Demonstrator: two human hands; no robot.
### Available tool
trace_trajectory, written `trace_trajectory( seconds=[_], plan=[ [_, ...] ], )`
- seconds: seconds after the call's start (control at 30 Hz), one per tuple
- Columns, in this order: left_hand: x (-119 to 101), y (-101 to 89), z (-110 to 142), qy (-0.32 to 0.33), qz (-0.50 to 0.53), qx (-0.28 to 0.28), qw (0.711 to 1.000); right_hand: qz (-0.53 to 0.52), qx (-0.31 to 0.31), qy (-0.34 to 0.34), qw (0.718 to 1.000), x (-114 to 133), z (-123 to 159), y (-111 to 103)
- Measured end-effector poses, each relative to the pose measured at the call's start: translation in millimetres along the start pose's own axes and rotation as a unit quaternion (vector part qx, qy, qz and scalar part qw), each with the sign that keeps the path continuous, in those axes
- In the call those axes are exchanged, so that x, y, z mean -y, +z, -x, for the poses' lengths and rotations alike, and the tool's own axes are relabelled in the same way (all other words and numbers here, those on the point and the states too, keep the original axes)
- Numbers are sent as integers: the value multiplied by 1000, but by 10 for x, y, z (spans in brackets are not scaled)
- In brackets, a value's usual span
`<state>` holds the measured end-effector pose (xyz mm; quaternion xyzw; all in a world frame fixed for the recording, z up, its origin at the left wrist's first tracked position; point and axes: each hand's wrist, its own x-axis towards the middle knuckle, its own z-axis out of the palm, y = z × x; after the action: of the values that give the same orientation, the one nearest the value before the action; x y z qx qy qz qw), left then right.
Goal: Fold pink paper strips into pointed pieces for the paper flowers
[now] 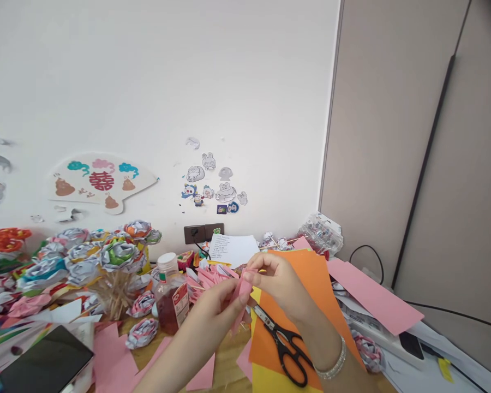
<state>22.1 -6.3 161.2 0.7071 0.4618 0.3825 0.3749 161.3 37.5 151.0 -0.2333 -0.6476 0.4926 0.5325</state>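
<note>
A narrow folded piece of pink paper [238,299] is held between both hands above the table. My left hand [216,305] pinches its lower part between thumb and fingers. At the upper end, my right hand [274,281] has thumb and fingertips closed on the same paper; a bracelet circles that wrist. Scissors with black handles [288,349] lie under my right forearm, on orange paper [306,284]. Behind the hands is a heap of pink paper pieces [208,278], partly hidden by my left hand.
A bottle of dark red liquid [169,305] stands left of my hands. Paper flowers on sticks [120,256] crowd the left, behind a black phone or tablet [47,360]. A pink sheet [376,297] lies over a white power strip [388,338] at right. Pink sheets [112,355] cover the front.
</note>
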Motion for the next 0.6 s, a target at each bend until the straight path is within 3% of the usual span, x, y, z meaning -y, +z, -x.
trace_trajectory(
  seconds=[0.27,0.47,0.6],
  plan=[
    [-2,91,22,7,0,-10,1000,-26,5,10,1000,36,18,35],
    [-7,117,29,15,31,10,999,-36,72,51,995,54,40,28],
    [-38,129,31,12,44,-6,999,-50,54,55,996,29,36,29]
  ],
)
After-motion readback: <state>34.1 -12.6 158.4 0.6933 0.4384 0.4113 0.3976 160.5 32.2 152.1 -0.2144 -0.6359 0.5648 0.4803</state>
